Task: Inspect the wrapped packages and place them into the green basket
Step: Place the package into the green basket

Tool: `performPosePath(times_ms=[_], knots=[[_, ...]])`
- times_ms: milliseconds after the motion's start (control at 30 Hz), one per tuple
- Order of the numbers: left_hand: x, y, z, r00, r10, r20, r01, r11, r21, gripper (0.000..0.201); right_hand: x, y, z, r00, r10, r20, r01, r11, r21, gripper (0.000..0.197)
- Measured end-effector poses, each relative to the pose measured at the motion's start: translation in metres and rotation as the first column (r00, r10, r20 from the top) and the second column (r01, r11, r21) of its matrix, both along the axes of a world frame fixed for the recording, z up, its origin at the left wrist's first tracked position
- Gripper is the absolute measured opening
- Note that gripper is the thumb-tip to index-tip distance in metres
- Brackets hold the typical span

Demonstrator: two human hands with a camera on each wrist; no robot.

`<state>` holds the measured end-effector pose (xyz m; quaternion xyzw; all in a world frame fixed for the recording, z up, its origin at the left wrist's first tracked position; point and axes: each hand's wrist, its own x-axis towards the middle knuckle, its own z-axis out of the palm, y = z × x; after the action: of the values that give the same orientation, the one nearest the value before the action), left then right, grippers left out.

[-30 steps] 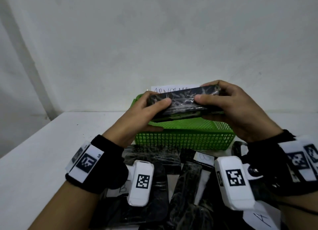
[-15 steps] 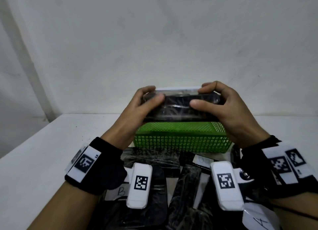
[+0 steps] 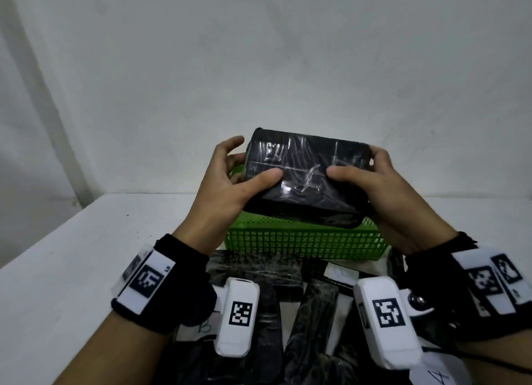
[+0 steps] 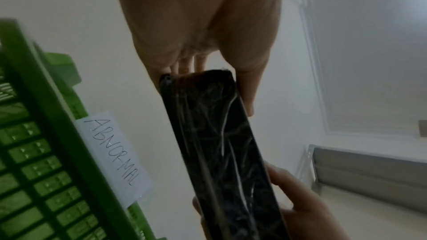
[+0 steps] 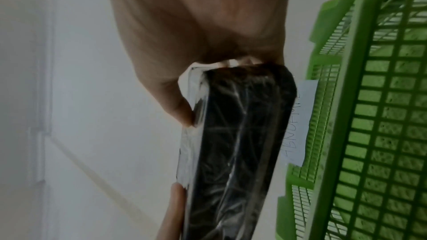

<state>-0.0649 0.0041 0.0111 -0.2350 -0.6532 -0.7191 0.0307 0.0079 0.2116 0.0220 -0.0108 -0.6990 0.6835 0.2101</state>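
Observation:
A black package wrapped in clear film (image 3: 305, 177) is held up above the green mesh basket (image 3: 305, 240), its broad face tilted toward me. My left hand (image 3: 230, 180) grips its left end with the thumb across the front face. My right hand (image 3: 377, 183) grips the right end the same way. In the left wrist view the package (image 4: 217, 143) runs between both hands beside the basket (image 4: 46, 152). The right wrist view shows the package (image 5: 233, 143) edge-on next to the basket (image 5: 381, 134).
A paper label reading ABNORMAL (image 4: 113, 154) is fixed to the basket's far wall. Several more wrapped black packages (image 3: 259, 272) and lettered paper slips (image 3: 341, 272) lie on the white table (image 3: 72, 269) in front of the basket. A wall stands close behind.
The package has been turned from edge-on to its broad face toward me and raised slightly. Both hands have shifted their hold, thumbs now on the front face.

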Motion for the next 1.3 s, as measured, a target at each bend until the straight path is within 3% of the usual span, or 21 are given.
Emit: performPosePath(times_ms=[33,167,333,533,700,767,867,1000,1300], knots=[[0.002,0.001,-0.001,1.000,-0.013,-0.010,0.013,1.000,-0.020,0.087,0.001,0.001,0.000,1.000,0.012,0.013,-0.012,1.000,-0.002,0.071],[0.004,0.001,-0.003,0.998,-0.056,-0.007,0.055,0.996,-0.070,0.082,0.008,0.001,0.005,0.999,0.023,-0.034,-0.021,0.997,0.078,0.091],[0.005,0.004,-0.004,0.992,0.035,-0.122,-0.054,0.986,-0.157,0.080,0.004,0.000,-0.003,0.995,-0.035,-0.096,0.052,0.982,0.180,0.071],[0.010,0.000,-0.001,0.972,0.064,-0.224,-0.120,0.961,-0.249,0.095,0.013,0.008,0.005,0.973,0.043,-0.228,0.028,0.954,0.299,0.083],[0.018,-0.001,0.013,0.999,-0.051,-0.012,0.048,0.978,-0.205,0.059,0.016,0.013,0.005,0.926,0.102,-0.363,0.093,0.872,0.481,0.078],[0.016,-0.002,0.014,0.998,-0.051,-0.030,0.046,0.987,-0.156,0.047,0.014,0.009,0.003,0.930,0.110,-0.351,0.075,0.878,0.473,0.073],[0.013,-0.003,0.011,0.991,0.007,-0.133,-0.020,0.995,-0.095,0.054,0.015,0.003,0.004,0.949,0.100,-0.299,0.034,0.910,0.414,0.061],[0.012,0.001,0.008,0.985,0.011,-0.173,-0.024,0.997,-0.073,0.054,0.009,0.003,0.002,0.946,-0.027,-0.323,0.126,0.949,0.289,0.046],[0.013,0.012,-0.002,0.945,-0.024,-0.327,-0.024,0.989,-0.143,0.045,0.001,-0.005,-0.005,0.895,-0.114,-0.431,0.253,0.926,0.281,0.041]])
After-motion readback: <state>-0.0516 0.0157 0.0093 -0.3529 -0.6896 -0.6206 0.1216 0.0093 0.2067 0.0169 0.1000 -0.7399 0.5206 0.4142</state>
